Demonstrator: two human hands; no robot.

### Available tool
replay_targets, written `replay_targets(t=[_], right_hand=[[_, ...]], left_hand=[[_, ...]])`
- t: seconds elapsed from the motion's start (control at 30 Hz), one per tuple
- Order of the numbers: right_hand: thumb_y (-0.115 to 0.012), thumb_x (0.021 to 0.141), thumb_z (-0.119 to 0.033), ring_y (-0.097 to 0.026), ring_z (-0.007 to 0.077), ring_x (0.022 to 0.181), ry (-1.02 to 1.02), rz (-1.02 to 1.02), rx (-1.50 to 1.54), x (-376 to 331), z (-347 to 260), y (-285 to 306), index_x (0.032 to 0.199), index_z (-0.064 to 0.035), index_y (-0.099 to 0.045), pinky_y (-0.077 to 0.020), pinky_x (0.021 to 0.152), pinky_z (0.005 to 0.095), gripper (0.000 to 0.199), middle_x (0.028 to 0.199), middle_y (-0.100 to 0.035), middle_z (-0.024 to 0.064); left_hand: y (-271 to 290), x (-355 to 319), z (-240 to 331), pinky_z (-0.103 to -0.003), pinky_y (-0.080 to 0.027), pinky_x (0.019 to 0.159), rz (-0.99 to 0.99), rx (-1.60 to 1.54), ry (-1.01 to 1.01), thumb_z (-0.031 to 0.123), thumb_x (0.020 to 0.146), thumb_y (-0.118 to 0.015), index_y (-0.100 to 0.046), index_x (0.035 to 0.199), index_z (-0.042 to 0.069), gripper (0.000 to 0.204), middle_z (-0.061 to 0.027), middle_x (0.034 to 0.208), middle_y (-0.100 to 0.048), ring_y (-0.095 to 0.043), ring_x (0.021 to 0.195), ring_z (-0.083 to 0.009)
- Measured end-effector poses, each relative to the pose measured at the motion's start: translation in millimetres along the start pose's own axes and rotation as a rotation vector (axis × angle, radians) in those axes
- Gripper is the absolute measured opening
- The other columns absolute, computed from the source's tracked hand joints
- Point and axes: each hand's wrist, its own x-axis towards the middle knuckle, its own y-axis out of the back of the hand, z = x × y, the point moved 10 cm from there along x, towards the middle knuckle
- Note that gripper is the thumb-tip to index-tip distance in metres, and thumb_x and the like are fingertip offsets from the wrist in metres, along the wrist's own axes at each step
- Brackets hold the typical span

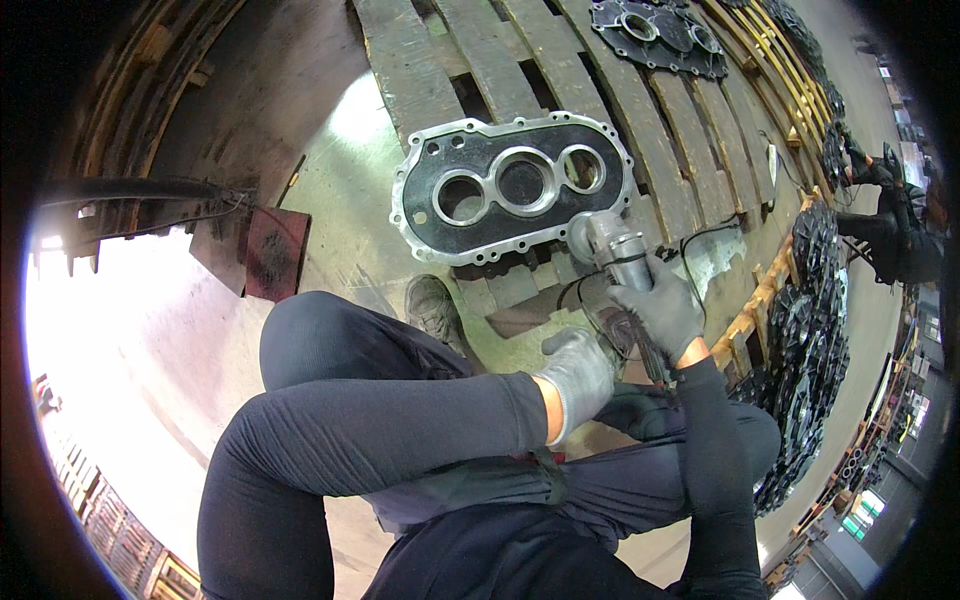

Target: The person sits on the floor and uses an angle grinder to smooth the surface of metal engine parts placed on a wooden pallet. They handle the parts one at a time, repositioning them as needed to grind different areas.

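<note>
My right hand [660, 308], in a grey glove, is wrapped round the body of an angle grinder [625, 260]. The grinder's head sits at the lower right edge of a metal cover plate [470, 170]; whether the disc touches it I cannot tell. This plate is black with a bright bolt-hole rim and three large round openings. It lies flat on a wooden pallet [410, 60]. Close below the grinder, beside its dark cord, my gloved left hand [580, 375] is closed with curled fingers. What it holds, if anything, is hidden.
Another black cover [660, 38] lies at the pallet's far end. Stacked black castings [800, 330] stand along the right, beside wooden pallet edges. A person [890, 220] is at the far right. On the left are a reddish plate [275, 255] and a dark bar [130, 190].
</note>
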Motion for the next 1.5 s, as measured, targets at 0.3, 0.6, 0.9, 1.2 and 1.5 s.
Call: replay_targets(t=[0.3,0.6,0.9,1.2,1.5], right_hand=[[-0.09,0.084,-0.026,-0.074,0.0189,0.097,0.13,-0.132,0.325,-15.0,-18.4,-30.9,0.131,0.0031,-0.068,-0.0581,0.089,0.0364,0.06,0.11,-0.079,0.0144],[-0.083,0.095,-0.027,-0.073,0.0162,0.081,-0.025,0.176,0.671,-32.0,24.9,78.5,0.129,-0.0005,-0.069,-0.0591,0.069,0.0301,0.046,0.104,-0.073,0.008],[-0.074,0.104,-0.041,-0.077,0.0182,0.087,0.011,0.531,1.137,-86.7,41.7,195.6,0.129,-0.0019,-0.068,-0.0656,0.074,0.0282,0.047,0.106,-0.076,0.0116],[-0.073,0.105,-0.042,-0.079,0.0211,0.079,0.066,0.467,1.348,-82.5,76.2,199.8,0.13,-0.0018,-0.066,-0.07,0.068,0.032,0.047,0.101,-0.077,0.0128],[-0.078,0.1,-0.038,-0.076,0.0182,0.078,-0.052,0.237,1.052,-45.4,86.6,143.1,0.122,0.0007,-0.065,-0.0626,0.07,0.0298,0.046,0.096,-0.074,0.0094]], left_hand=[[-26.7,12.4,5.0,-0.061,-0.057,0.068,-0.11,0.009,-0.023,0.026,0.088,-0.076,-0.086,0.113,0.013,0.029,-0.0128,0.105,-0.081,-0.077,0.098,-0.0358],[-13.5,6.4,-19.5,-0.048,-0.053,0.068,0.0,0.076,-0.006,0.021,0.085,-0.072,-0.082,0.089,0.015,0.013,-0.0051,0.086,-0.078,-0.076,0.082,-0.0272],[-30.8,15.3,-78.1,-0.046,-0.058,0.068,-0.035,0.089,0.144,0.019,0.085,-0.071,-0.081,0.085,0.012,0.012,-0.0115,0.081,-0.078,-0.077,0.079,-0.0314],[-25.3,28.6,-120.1,-0.05,-0.06,0.075,0.186,0.125,0.268,0.017,0.098,-0.06,-0.069,0.11,0.003,0.02,-0.0159,0.086,-0.072,-0.075,0.087,-0.0382],[-0.8,45.5,-91.7,-0.048,-0.06,0.074,0.062,0.176,0.174,0.018,0.09,-0.065,-0.069,0.1,0.006,0.015,-0.0138,0.086,-0.073,-0.076,0.083,-0.0331]])
